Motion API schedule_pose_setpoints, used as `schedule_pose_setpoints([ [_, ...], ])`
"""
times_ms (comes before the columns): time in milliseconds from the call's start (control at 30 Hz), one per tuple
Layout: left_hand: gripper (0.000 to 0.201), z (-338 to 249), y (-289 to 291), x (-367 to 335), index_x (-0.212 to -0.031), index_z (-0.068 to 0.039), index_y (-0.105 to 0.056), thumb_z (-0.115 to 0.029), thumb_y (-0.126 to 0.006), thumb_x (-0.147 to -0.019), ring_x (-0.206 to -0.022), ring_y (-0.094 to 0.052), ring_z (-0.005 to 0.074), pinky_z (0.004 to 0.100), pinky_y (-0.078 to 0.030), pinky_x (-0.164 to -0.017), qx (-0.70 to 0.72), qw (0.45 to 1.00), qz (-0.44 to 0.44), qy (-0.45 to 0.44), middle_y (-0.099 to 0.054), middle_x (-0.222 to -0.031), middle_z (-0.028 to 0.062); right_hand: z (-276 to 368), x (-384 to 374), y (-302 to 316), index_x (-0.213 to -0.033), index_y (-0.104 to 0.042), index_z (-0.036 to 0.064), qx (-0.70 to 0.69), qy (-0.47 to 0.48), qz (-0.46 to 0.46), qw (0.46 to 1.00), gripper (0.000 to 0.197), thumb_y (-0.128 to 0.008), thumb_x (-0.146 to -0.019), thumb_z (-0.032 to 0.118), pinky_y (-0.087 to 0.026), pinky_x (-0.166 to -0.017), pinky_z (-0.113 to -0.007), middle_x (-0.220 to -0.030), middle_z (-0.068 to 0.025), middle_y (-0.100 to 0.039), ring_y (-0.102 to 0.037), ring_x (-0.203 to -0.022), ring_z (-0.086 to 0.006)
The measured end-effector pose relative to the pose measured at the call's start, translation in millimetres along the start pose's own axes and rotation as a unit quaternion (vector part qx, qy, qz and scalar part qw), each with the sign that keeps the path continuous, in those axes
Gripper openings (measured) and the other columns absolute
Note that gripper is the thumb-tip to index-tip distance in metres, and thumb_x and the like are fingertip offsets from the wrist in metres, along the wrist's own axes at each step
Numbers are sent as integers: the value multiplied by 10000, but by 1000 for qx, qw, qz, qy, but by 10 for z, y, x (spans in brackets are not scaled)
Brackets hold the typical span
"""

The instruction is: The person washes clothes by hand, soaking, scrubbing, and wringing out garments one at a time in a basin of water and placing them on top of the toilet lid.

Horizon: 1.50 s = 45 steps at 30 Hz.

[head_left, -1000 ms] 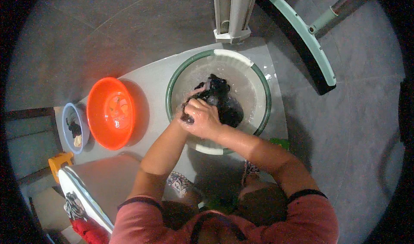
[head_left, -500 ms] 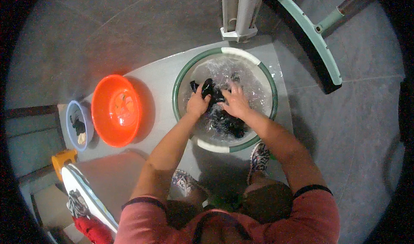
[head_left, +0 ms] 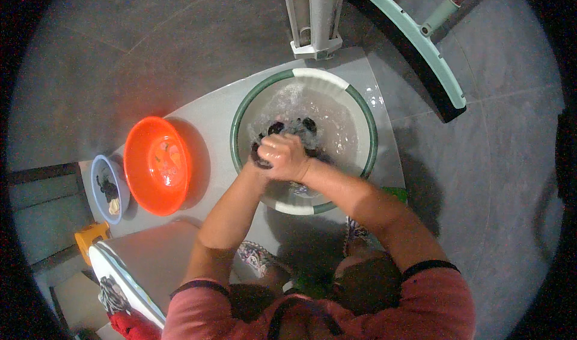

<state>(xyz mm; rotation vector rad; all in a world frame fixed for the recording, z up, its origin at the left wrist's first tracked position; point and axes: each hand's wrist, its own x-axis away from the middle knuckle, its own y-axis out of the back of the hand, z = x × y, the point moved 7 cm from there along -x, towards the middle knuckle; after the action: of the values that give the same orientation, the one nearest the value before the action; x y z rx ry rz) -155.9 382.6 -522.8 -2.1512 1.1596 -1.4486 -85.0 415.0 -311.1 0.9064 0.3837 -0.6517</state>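
Observation:
A round basin (head_left: 370,126) with a green and white rim holds rippling, cloudy water. Over its near left part my two hands are pressed together on a wet black cloth (head_left: 309,125). My right hand (head_left: 283,155) is closed in a fist on it, knuckles up. My left hand (head_left: 257,170) is tucked against it with most fingers hidden, and a dark fold of the cloth sticks out beside it. The rest of the cloth spreads into the water beyond my hands.
An orange basin (head_left: 135,170) with some water in it and a small blue basin (head_left: 125,199) with dark and pale cloths stand left. A squeegee (head_left: 421,45) lies far right. A white post (head_left: 315,27) rises behind the basin. Red cloth (head_left: 135,325) lies low left.
My hands, apart on the cloth before, have come together toward the near left of the basin. The right hand has closed and moved left, gathering the cloth. The view has shifted slightly.

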Motion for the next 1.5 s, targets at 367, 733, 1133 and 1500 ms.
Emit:
schedule_pose_setpoints([
  [367, 707, -541, -527, 401, -1352, -55, -356, -259, -712, -776, -1055, -553, 329, 388, -428, -921, -650, 692, -191, -250, -536, -1139, 242, -1465, 807, -14, -1290, -440, 151, 219, -262, 105, 934, 507, -596, -832, 304, -463, -835, -465, -1273, -185, -472, -518, -1107, -364],
  [733, 372, -244, -546, 313, -1046, -94, -568, -409, -555, -850, -1024, -526, 197, 353, -454, -853, -59, 996, -15, 63, -572, -1080, 69, -314, 1, 21, -876, -637, 83, -154, -202, 107, 961, 212, -661, -718, 223, -478, -772, -410, -971, -103, -588, -564, -959, -307],
  [1133, 382, 118, -741, 551, -1069, -23, -538, -355, -484, -888, -860, -598, 242, 398, -485, -696, -293, 932, -172, 124, -610, -1007, 101, -1696, 629, 86, -850, -628, 92, 133, -238, 136, 952, 283, -628, -753, 359, -480, -698, -452, -921, -90, -609, -588, -872, -341],
  [1500, 349, -31, -181, -42, -1197, -83, -533, -198, -575, -870, -933, -608, 257, 353, -492, -848, -308, 936, -170, 4, -616, -1058, 99, -2223, 1242, -154, -1094, -615, 82, 72, -501, 263, 821, 399, -657, -743, 266, -478, -843, -440, -1115, -191, -568, -573, -1001, -369],
])
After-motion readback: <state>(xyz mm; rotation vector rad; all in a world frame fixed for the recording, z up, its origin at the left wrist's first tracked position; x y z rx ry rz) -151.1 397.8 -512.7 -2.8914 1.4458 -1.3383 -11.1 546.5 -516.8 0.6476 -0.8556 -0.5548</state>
